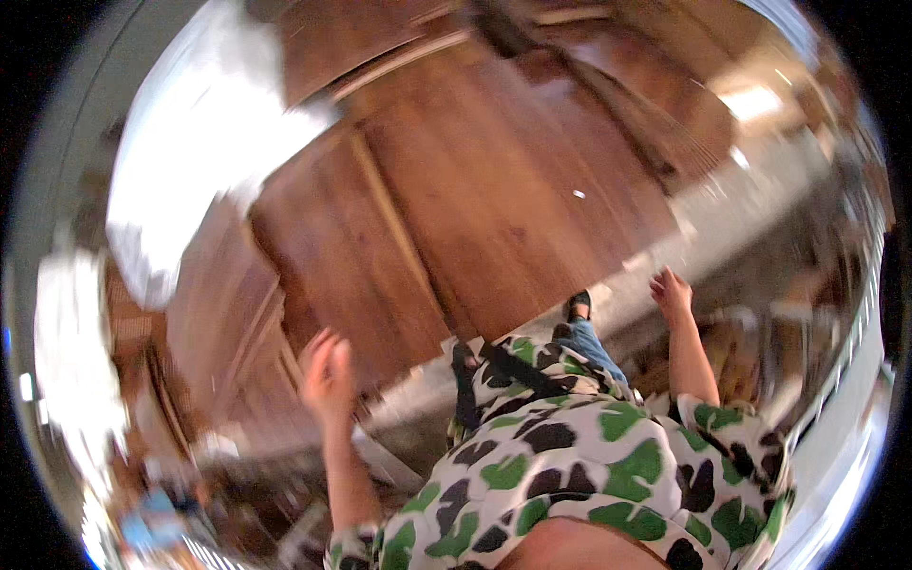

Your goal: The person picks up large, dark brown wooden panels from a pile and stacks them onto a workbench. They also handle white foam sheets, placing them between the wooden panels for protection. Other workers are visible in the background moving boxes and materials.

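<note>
My left hand (328, 372) is raised in front of the near edge of a large brown wooden panel (513, 180). Motion smears its fingers, and no held object shows in it. On the other side of my body, my right hand (673, 293) hangs over the pale floor, past the panel's near right corner. Its fingers are loosely bent and a little apart, with nothing visible between them. Neither hand appears to touch the panel. A narrower brown panel (347, 256) lies beside the large one, with a lighter strip (394, 223) along the seam.
A bright white sheet (180, 142), perhaps plastic, covers the upper left. More brown boards (228, 323) lie at the left. Pale concrete floor (750, 204) runs along the right, with blurred scraps (731, 366) nearer. My shoe (579, 304) stands by the panel's near edge.
</note>
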{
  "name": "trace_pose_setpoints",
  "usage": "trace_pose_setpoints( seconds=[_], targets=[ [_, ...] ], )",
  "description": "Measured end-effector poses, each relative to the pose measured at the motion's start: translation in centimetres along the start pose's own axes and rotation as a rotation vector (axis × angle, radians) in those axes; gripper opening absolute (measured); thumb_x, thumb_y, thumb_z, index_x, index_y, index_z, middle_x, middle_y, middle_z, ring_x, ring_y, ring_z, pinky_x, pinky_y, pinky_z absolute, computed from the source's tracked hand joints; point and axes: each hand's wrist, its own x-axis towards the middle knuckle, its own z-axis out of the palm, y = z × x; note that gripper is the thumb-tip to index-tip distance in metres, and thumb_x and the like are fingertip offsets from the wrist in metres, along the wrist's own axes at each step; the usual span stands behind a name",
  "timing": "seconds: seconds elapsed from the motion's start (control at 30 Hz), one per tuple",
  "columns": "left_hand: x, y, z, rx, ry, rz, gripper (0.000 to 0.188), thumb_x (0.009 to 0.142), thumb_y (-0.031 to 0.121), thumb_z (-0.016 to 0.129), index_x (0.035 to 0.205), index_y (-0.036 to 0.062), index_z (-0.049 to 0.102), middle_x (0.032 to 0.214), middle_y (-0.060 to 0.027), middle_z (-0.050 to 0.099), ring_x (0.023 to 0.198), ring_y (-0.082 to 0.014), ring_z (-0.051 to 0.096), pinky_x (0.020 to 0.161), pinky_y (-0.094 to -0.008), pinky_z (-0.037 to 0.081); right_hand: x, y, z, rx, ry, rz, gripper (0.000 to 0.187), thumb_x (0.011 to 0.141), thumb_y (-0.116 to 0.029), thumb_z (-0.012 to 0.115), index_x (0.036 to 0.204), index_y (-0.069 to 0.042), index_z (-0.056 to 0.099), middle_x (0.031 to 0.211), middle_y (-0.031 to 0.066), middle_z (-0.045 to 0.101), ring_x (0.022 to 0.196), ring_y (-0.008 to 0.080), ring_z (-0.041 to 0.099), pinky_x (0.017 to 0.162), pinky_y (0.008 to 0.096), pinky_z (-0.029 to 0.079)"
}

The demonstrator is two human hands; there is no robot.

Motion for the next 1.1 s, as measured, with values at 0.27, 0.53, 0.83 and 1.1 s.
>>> trace_pose_setpoints(
  seconds=[0.27,0.53,0.83,1.1],
  targets=[
    [-8.3,3.3,13.3,0.708,-0.083,-0.169,0.072,0.086,0.046,0.051,0.139,0.0057,0.024,0.145,-0.019,0.016,0.135,-0.0334,0.013,0.108,-0.0482,0.011,0.5,-6.7,9.0,-0.301,-0.565,-0.53,0.024,0.091,-0.026,0.053,0.088,-0.003,0.059,0.078,0.0044,0.062,0.07,0.011,0.057,0.063,0.0258,0.048],
    [-7.4,2.3,10.2,0.379,0.442,-0.342,0.043,0.081,0.024,0.063,0.113,-0.0018,0.052,0.105,-0.0173,0.059,0.095,-0.0295,0.058,0.082,-0.0365,0.046,-14.4,2.0,26.0,-0.891,-1.416,-0.351,0.041,0.083,-0.037,0.058,0.099,0.0,0.056,0.099,0.0164,0.062,0.081,0.0268,0.064,0.073,0.0362,0.05],
    [-6.9,0.5,1.6,-0.383,0.08,-0.83,0.049,0.082,0.041,0.063,0.098,-0.0049,0.061,0.082,-0.0079,0.065,0.075,-0.022,0.06,0.069,-0.034,0.047,-16.2,-6.0,17.6,-0.494,-1.645,-0.267,0.03,0.087,-0.025,0.055,0.075,0.001,0.05,0.066,0.0119,0.057,0.053,0.0147,0.059,0.049,0.029,0.047],
    [-5.4,6.9,10.1,-0.601,0.369,-0.824,0.04,0.082,0.039,0.064,0.097,0.0019,0.059,0.094,-0.008,0.06,0.084,-0.0211,0.056,0.074,-0.0363,0.046,0.1,-8.6,6.9,-0.567,-0.216,-0.684,0.046,0.07,-0.034,0.074,0.099,-0.002,0.059,0.096,0.0139,0.062,0.088,0.0239,0.06,0.076,0.034,0.049]
  ],
)
